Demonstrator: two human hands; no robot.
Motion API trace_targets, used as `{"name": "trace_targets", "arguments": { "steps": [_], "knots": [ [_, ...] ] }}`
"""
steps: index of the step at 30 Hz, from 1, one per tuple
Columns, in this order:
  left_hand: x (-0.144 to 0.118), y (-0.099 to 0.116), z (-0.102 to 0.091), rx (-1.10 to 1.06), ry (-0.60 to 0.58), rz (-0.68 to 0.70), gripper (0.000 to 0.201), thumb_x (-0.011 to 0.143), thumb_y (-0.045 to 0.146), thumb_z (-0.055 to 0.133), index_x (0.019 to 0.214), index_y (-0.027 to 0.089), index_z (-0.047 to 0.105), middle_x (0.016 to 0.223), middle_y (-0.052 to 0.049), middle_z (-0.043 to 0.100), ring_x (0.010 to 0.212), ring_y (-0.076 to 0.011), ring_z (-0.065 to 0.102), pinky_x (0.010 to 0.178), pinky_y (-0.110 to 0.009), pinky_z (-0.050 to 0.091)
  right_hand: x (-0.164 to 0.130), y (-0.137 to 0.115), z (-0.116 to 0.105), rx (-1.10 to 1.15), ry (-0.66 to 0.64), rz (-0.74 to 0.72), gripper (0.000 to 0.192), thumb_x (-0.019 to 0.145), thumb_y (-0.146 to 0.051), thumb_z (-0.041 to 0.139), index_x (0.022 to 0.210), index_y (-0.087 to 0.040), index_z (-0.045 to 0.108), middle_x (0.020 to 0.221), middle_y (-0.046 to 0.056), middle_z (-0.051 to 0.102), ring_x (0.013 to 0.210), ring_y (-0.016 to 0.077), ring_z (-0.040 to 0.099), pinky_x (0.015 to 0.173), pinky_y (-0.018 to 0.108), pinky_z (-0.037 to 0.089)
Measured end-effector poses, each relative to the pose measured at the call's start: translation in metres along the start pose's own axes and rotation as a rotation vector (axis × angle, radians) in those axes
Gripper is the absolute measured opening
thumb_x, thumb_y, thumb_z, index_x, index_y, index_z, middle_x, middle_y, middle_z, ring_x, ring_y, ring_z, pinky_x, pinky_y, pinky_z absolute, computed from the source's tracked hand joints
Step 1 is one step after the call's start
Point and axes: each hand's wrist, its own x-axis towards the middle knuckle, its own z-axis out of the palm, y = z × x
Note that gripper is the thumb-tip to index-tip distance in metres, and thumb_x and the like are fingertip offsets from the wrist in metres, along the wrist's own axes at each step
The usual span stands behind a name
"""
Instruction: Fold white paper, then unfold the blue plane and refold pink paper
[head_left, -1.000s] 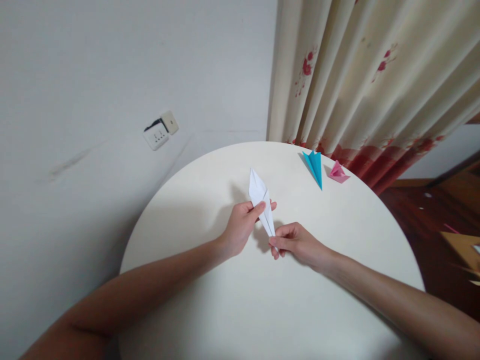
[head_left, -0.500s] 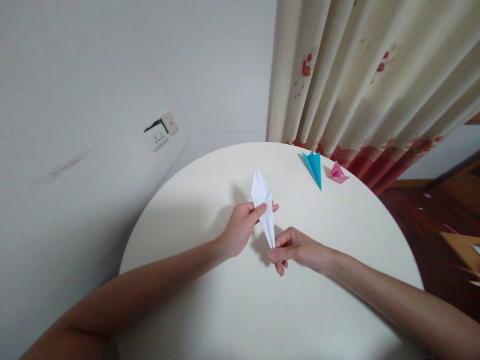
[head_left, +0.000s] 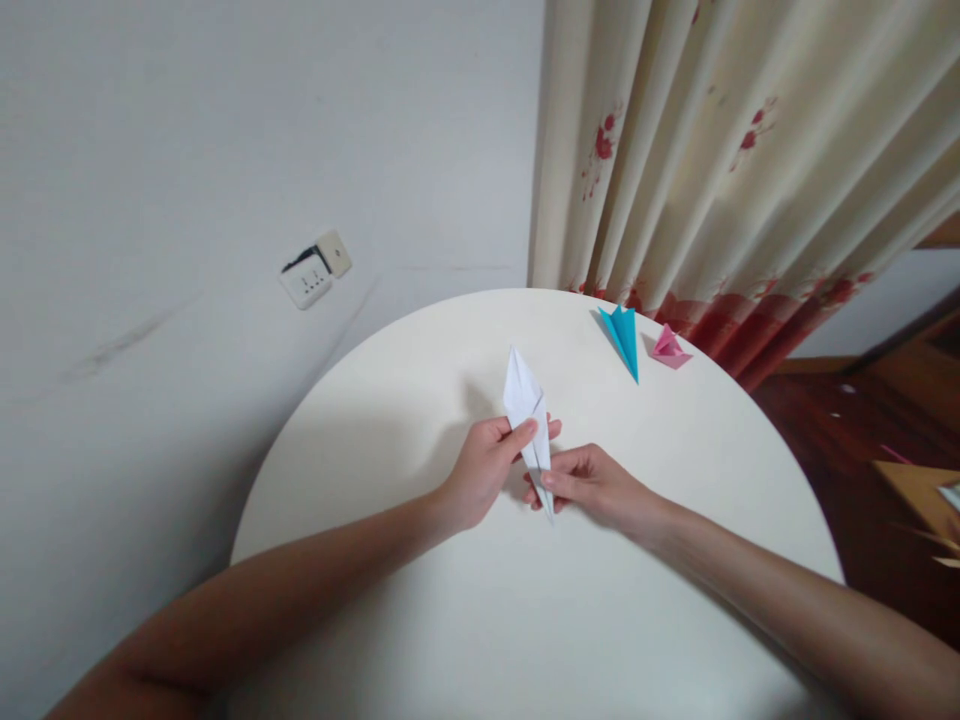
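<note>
A narrow piece of folded white paper (head_left: 523, 386), pointed at both ends, is held above the round table. My left hand (head_left: 491, 462) grips its middle, the thumb lying on top and the fingers behind it. Lower down, my right hand (head_left: 596, 485) pinches the paper's slim end between thumb and fingers. The lower tip sticks out past my right thumb, towards me. The fingers beneath the paper are partly hidden.
At the far right of the white table (head_left: 360, 390) lie a blue paper plane (head_left: 624, 338) and a small pink folded paper (head_left: 670, 347). A flowered curtain (head_left: 675, 200) hangs behind them. The wall with a socket (head_left: 306, 280) borders the left side.
My right hand has slid up the paper, away from its lower tip, which now shows below the thumb. My left hand keeps its hold. The view has shifted slightly.
</note>
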Motion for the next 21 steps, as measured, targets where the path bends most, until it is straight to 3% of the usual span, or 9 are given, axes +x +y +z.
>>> {"name": "trace_targets", "arguments": {
  "steps": [3,6,14,18,21],
  "knots": [
    [-0.006,-0.005,0.004,0.030,-0.039,-0.055,0.041,0.082,0.045,0.069,0.106,0.011,0.072,0.111,-0.018,0.071,0.081,-0.0269,0.072,0.058,-0.032,0.055,0.002,0.005,0.004,0.015,0.081,-0.013,0.040,0.081,-0.051,0.069,0.083,-0.013,0.078,0.081,0.011,0.075,0.072,0.0174,0.067,0.068,0.029,0.050],
    [-0.008,-0.006,0.005,0.036,-0.065,-0.053,0.041,0.083,0.046,0.067,0.105,0.011,0.072,0.110,-0.018,0.071,0.070,-0.0237,0.071,0.056,-0.032,0.053,0.001,0.007,0.008,0.040,0.103,0.001,0.038,0.080,-0.050,0.070,0.081,-0.013,0.079,0.079,0.012,0.075,0.070,0.0186,0.069,0.065,0.029,0.051],
    [0.008,0.015,-0.006,-0.036,0.030,0.075,0.038,0.081,0.045,0.071,0.094,0.010,0.074,0.106,-0.016,0.073,0.104,-0.0280,0.066,0.094,-0.037,0.046,-0.006,0.006,0.011,-0.011,0.019,0.036,0.040,0.079,-0.051,0.070,0.081,-0.013,0.079,0.078,0.011,0.075,0.066,0.0169,0.066,0.066,0.030,0.051],
    [0.009,0.016,-0.008,-0.130,-0.072,0.032,0.046,0.085,0.052,0.063,0.105,0.012,0.071,0.106,-0.015,0.073,0.101,-0.0263,0.067,0.090,-0.037,0.050,-0.003,0.010,0.007,0.040,0.066,0.024,0.038,0.078,-0.050,0.071,0.080,-0.013,0.079,0.079,0.012,0.076,0.068,0.0181,0.068,0.068,0.031,0.052],
    [0.004,0.007,-0.006,-0.032,-0.192,-0.050,0.040,0.083,0.048,0.067,0.099,0.012,0.073,0.097,-0.014,0.074,0.088,-0.0244,0.069,0.077,-0.033,0.053,0.001,0.012,0.004,0.068,0.110,-0.020,0.039,0.078,-0.052,0.071,0.079,-0.013,0.079,0.080,0.012,0.075,0.070,0.0185,0.068,0.070,0.032,0.052]
  ]
}}
